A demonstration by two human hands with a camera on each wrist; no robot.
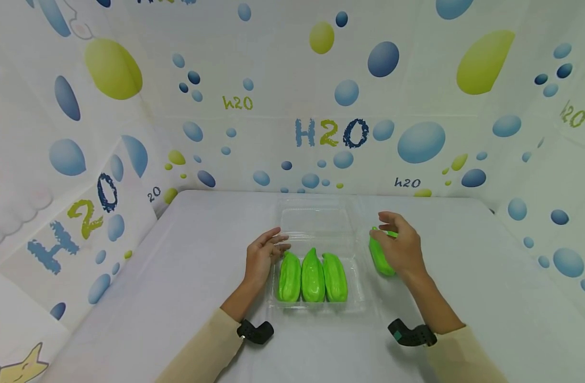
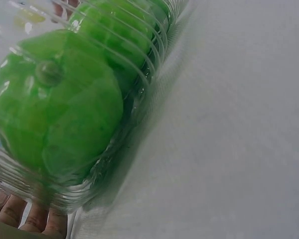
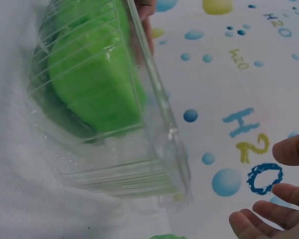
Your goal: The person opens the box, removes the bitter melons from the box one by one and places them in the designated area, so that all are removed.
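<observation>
A clear plastic clamshell tray [image 1: 316, 307] lies open in the middle of the white table, its lid [image 1: 316, 218] folded back. Three green ridged vegetables [image 1: 313, 276] lie side by side in it; in the wrist views they show through the ribbed wall [image 2: 60, 109] [image 3: 94, 74]. My left hand [image 1: 265, 251] rests with straight fingers against the tray's left rim, and its fingertips [image 2: 20, 216] show beside the wall. A fourth green vegetable [image 1: 378, 259] lies on the table right of the tray. My right hand [image 1: 400, 247] arches over it with fingers [image 3: 269, 214] loosely spread, not closed round it.
The table [image 1: 465, 276] is covered with a white cloth and is walled on three sides by white sheets printed with blue and green bubbles and "H2O" [image 1: 331, 133]. Bare cloth lies left, right and in front of the tray.
</observation>
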